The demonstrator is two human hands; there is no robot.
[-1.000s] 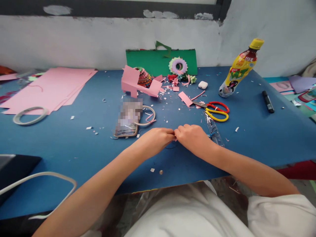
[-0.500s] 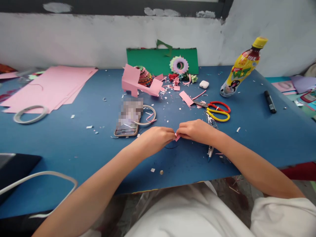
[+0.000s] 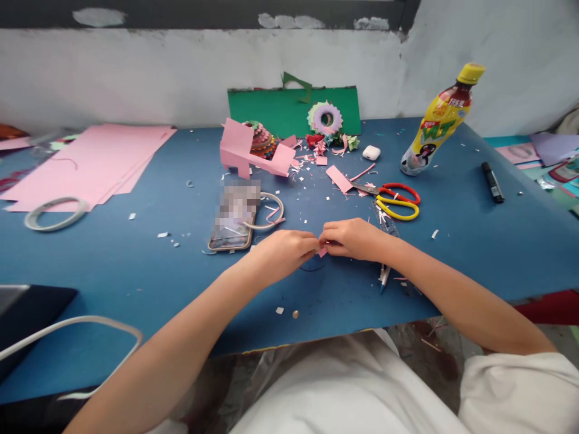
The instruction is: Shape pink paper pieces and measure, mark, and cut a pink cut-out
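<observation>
One left hand, one right hand, each grip pinched on small pink paper, scrap-strewn blue surface, whitish painted wall.

I wear a loose, off-white shirt, softly creased across the front. Its wide right sleeve is short, ending near my elbow. My forearms, left hand and right hand are bare.

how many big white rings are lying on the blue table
2. One white ring lies over the near edge of the pink sheets; the other overlaps the right edge of the phone, beyond the left hand. More could be hidden beneath the sheets.
</observation>
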